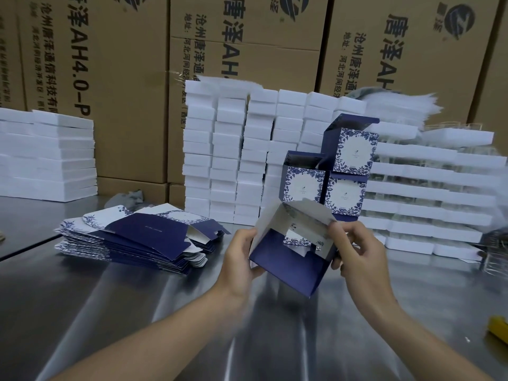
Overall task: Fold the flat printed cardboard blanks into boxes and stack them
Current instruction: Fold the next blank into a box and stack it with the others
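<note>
Left hand (241, 253) fingers curl round the left wall of the half-folded box (291, 243), thumb on its navy face; right hand (360, 253) pinches the right edge — box held mid-frame above the steel table (137, 312). Flat blanks (132, 237) left; three finished boxes (327, 174) behind.

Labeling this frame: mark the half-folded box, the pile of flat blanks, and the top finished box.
half-folded box (288, 264), head view, navy near panel.
pile of flat blanks (148, 233), head view, navy panel of top blank.
top finished box (354, 151), head view, printed front face.
</note>
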Available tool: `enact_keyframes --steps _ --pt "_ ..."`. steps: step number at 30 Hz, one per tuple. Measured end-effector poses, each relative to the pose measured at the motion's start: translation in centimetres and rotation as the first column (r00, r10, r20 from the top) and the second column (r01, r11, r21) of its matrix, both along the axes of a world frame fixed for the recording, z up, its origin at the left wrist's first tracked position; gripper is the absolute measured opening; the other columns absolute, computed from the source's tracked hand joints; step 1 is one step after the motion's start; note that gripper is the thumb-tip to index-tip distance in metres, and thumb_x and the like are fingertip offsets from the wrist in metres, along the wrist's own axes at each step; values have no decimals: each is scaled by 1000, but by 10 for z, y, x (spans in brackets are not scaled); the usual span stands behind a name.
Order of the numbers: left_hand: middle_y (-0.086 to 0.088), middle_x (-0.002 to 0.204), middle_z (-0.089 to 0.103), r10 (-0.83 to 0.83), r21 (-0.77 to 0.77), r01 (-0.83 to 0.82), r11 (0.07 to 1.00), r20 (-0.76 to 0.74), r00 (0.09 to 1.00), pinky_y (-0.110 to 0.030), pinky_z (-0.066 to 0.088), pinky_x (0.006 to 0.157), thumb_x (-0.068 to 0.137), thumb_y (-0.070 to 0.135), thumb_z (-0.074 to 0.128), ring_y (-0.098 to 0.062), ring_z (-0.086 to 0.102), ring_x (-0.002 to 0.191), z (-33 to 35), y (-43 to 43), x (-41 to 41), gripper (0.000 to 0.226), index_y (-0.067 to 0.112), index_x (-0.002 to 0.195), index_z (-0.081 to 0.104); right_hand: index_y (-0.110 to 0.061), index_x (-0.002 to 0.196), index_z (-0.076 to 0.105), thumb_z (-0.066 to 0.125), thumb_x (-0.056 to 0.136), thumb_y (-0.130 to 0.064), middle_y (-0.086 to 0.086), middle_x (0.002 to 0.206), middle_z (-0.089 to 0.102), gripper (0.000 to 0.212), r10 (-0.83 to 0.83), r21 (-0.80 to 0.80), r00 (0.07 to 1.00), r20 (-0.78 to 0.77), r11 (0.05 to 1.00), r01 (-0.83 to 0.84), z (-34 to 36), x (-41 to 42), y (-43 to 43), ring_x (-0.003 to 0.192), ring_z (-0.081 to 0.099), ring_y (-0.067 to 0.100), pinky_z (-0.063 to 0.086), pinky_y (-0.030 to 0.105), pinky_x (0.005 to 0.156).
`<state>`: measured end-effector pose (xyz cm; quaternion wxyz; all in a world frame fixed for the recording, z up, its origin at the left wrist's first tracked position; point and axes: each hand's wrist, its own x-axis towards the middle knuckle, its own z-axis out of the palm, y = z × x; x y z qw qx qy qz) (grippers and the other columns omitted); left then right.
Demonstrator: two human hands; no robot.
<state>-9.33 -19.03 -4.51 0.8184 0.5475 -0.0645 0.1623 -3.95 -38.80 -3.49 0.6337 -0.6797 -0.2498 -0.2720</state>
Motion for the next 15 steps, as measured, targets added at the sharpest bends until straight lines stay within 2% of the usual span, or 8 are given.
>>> enact_keyframes --steps 3,5,8,10,11,13,15 --pt "-7 121 77 -73 13 73 997 9 997 -45 50 92 88 50 42 -16 66 102 0 5 4 59 18 121 78 -20 82 63 64 93 -65 13 70 55 46 -26 1 1000 -7 1000 26 0 0 -1 53 53 18 39 35 59" --pt "-2 121 78 -73 74 75 994 -21 997 -46 52 95 88 53 43 -15 69 104 0 6 7 55 27 119 79 -20 80 61 64 95 -63 11 66 52 46 -32 -2 999 -10 999 32 0 1 -2 52 50 18 39 35 58" --pt "10 119 78 -3 222 17 975 -64 998 -41 58 94 83 57 59 -10 71 108 -1 3 10 43 38 118 76 -21 79 62 64 92 -65 17 66 49 46 -32 -24 999 9 999 33 0 -1 -2 55 47 18 40 31 53" --pt "8 112 78 59 268 -49 962 -28 998 -29 60 82 81 58 70 -10 74 96 -5 1 12 42 33 115 76 -22 84 64 63 90 -66 17 64 46 44 -60 -79 996 65 995 65 -3 -3 0 56 43 17 38 30 53" --pt "7 109 79 113 319 -112 941 16 993 -30 60 80 81 55 73 -14 75 91 -8 1 14 40 30 112 76 -24 87 66 63 91 -64 13 62 43 41 -75 -108 992 104 990 86 -4 -3 1 56 41 16 36 32 54" --pt "12 101 79 228 479 -256 840 117 967 -39 60 80 82 51 73 -20 75 88 -12 3 17 30 33 106 76 -28 92 67 63 93 -60 5 60 40 33 -100 -157 977 186 979 130 -6 -4 3 56 38 10 33 28 54" --pt "19 88 76 337 582 -368 725 165 927 -37 57 73 85 50 68 -8 70 79 -15 7 20 17 37 94 73 -33 103 68 64 94 -54 -4 65 44 24 -113 -201 954 277 964 173 -7 -6 5 58 43 11 35 22 56"
